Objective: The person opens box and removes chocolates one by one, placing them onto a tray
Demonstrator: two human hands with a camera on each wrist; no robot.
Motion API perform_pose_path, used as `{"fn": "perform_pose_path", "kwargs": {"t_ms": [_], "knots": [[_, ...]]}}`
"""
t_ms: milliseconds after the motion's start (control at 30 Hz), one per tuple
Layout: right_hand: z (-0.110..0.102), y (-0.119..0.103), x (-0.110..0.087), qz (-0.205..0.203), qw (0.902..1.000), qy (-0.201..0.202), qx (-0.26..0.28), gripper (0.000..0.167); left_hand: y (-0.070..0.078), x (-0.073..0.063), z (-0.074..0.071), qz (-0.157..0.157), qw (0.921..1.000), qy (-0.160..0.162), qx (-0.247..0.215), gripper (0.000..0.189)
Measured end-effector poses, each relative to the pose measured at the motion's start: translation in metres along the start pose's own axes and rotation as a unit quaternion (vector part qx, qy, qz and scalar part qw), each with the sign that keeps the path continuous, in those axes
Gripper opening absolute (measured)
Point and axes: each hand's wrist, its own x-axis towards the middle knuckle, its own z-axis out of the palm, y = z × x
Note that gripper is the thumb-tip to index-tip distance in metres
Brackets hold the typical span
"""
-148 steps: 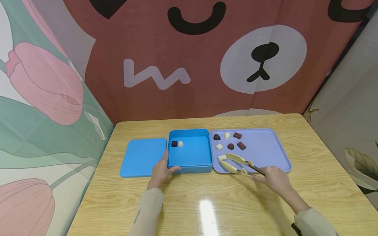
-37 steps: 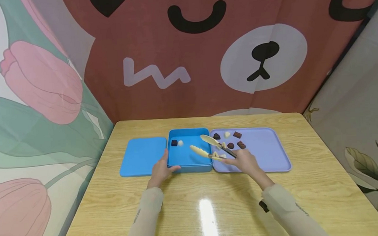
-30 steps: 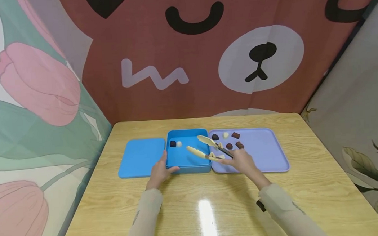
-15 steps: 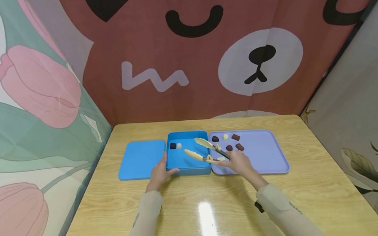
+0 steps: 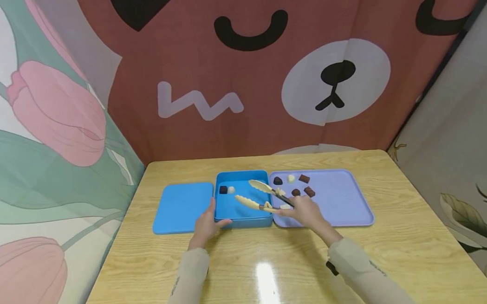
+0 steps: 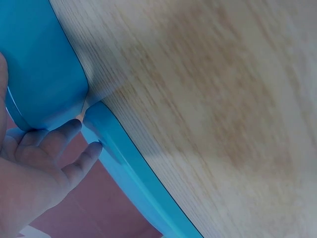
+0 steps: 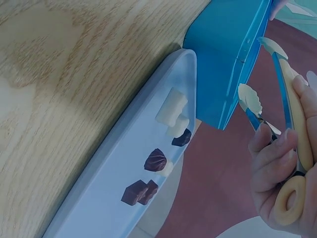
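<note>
In the head view, my left hand [image 5: 206,225] grips the near left corner of the blue box [image 5: 248,222], thumb along its front wall and fingers along its left side. A dark square chocolate [image 5: 223,189] and a white round one [image 5: 231,190] sit inside near the left wall. My right hand [image 5: 307,211] holds yellow-tipped tongs [image 7: 292,106] by their arms. The tong heads are spread above the right half of the box, with nothing between them. On the lilac tray [image 5: 343,201] lie several dark, brown and white chocolates; a white one [image 5: 285,206] lies under the tongs.
A flat blue lid [image 5: 183,207] lies left of the box, beside my left fingers. The tray stands right against the box's right side. All rest on a wooden table [image 5: 234,273], with a printed cloth [image 5: 209,135] hanging behind its far edge.
My right hand has carried the tongs left, from around a white chocolate on the tray to above the box, drifting slightly further left lately. The left hand has stayed at the box corner.
</note>
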Motion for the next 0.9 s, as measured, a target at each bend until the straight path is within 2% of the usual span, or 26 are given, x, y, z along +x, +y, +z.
{"fn": "perform_pose_path", "kwargs": {"t_ms": [167,300,900], "knots": [[0.003,-0.002,0.007,-0.012,0.9999,0.008,0.006,0.048,0.0,0.0,-0.001,0.001,1.0,0.005,-0.001,0.099],[0.006,-0.004,0.011,-0.025,0.9995,0.014,-0.01,0.047,-0.001,0.001,0.0,0.0,1.0,0.004,0.001,0.099],[0.017,-0.011,0.027,0.004,0.9986,-0.011,-0.052,0.048,0.001,-0.003,0.0,-0.008,0.9999,0.001,-0.014,0.1]]}}
